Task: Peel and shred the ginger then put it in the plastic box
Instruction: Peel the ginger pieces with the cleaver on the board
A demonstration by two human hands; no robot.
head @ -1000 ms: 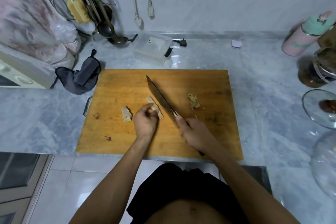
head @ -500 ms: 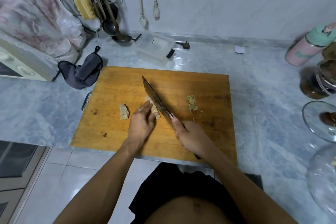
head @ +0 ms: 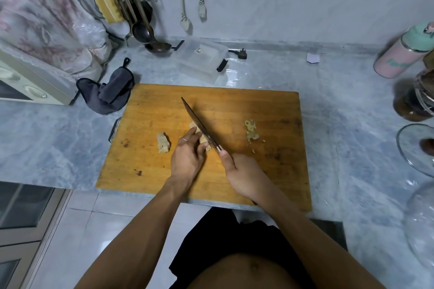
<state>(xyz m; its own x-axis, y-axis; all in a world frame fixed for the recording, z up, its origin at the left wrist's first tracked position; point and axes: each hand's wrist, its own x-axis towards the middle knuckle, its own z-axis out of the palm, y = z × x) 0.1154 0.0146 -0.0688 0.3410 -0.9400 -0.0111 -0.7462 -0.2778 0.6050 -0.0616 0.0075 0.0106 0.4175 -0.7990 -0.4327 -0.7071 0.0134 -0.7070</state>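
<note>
Left hand [head: 187, 159] pins ginger piece [head: 202, 139] to cutting board [head: 270, 105], fingers curled over it. Right hand [head: 244, 175] wraps knife [head: 199, 124] handle; blade seemingly touching the ginger.

two ginger pieces [head: 163, 142], one knife [head: 199, 124], one plastic box [head: 202, 60]

marble counter [head: 352, 110], cutting board [head: 270, 105], plastic box [head: 202, 60]

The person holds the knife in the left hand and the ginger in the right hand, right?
No, swapped. In the head view the right hand grips the knife, and the left hand holds the ginger on the cutting board.
</note>
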